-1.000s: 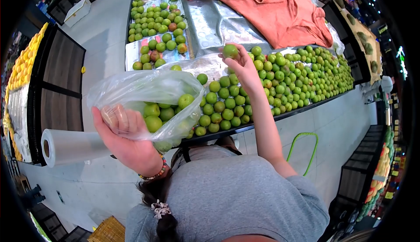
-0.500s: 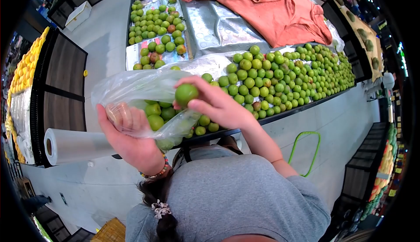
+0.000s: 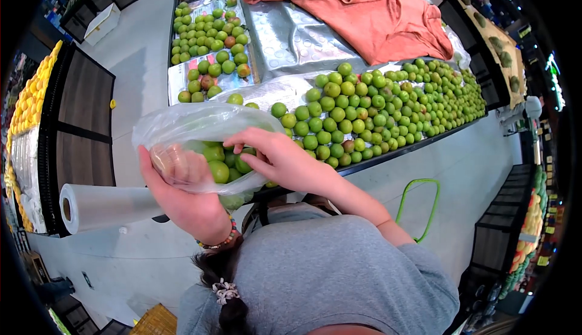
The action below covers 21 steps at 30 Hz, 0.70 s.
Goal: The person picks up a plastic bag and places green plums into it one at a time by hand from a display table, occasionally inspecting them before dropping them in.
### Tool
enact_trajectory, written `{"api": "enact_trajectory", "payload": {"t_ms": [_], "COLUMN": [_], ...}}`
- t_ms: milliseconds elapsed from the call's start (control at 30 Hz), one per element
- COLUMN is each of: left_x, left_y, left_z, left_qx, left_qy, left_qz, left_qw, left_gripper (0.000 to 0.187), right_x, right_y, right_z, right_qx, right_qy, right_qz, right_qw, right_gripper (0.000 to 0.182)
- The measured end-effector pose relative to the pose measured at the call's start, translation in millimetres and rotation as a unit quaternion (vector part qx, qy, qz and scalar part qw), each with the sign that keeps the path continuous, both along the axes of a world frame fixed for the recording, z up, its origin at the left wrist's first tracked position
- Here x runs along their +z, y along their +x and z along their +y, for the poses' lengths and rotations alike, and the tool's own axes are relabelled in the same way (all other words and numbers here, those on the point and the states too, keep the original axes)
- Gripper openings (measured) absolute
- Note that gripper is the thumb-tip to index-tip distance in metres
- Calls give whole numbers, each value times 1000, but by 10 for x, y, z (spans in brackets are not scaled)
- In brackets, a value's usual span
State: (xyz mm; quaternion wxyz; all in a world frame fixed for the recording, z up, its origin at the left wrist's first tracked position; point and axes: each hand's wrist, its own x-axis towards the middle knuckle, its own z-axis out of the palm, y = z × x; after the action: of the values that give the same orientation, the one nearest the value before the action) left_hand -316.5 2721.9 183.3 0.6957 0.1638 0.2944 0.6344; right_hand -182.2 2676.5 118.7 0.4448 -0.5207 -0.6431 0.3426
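My left hand (image 3: 182,183) is closed on the clear plastic bag (image 3: 206,116), its fingers showing through the film while the thumb stays outside. Inside the bag lie several round green plum-like fruits (image 3: 218,171). At the bag's mouth, my right hand (image 3: 282,158) reaches in from the right, fingers bent and thumb apart from them. Its fingertips are right over the green fruits in the bag, and one fruit shows in the gap between thumb and fingers. Beyond the bag spreads a layer of the same green fruits (image 3: 364,102), a few with a reddish blush.
A coral-red cloth (image 3: 364,14) lies on silvery sheeting on the display table. More green fruits (image 3: 206,35) rest on newspaper at the far left. A roll of plastic bags (image 3: 109,206) sticks out left of my hand. A green loop handle (image 3: 418,208) stands at right.
My right hand has lowered the green fruit into the bag's mouth, and its fingers have spread from around it. My left hand still holds the bag in nearly the same place.
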Motion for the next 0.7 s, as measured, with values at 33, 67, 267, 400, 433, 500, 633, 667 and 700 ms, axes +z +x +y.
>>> {"api": "enact_trajectory", "payload": {"t_ms": [33, 67, 267, 400, 433, 500, 633, 667, 700], "left_x": [25, 56, 260, 183, 206, 232, 206, 205, 220], "left_y": [26, 62, 327, 413, 483, 624, 900, 987, 1092], "left_z": [-9, -18, -211, -348, -406, -526, -766, -845, -944], "left_qx": [14, 25, 76, -19, -22, -45, -131, -153, -163], "left_qy": [-8, -16, -57, 42, 43, 59, 123, 139, 145], "left_qz": [5, 10, 41, -2, -6, -18, -69, -87, -92], "left_qw": [1000, 999, 995, 999, 999, 997, 981, 974, 971], "left_gripper": [42, 42, 44, 44, 44, 45, 46, 46, 46], "right_x": [9, 17, 154, 191, 192, 216, 234, 240, 244], "right_y": [14, 30, 255, 497, 571, 727, 1085, 1174, 1274], "right_z": [-23, -50, -345, -646, -739, -958, -1479, -1630, -1782], "right_qx": [-2, -5, -53, -114, -128, -158, -230, -246, -261], "right_qy": [13, 26, 55, 75, 79, 80, 111, 111, 111], "right_qz": [-3, -5, -49, -70, -63, -46, -48, -52, -58], "right_qw": [1000, 1000, 996, 988, 987, 983, 966, 962, 957], "right_gripper": [31, 31, 31, 30, 30, 29, 26, 26, 26]}}
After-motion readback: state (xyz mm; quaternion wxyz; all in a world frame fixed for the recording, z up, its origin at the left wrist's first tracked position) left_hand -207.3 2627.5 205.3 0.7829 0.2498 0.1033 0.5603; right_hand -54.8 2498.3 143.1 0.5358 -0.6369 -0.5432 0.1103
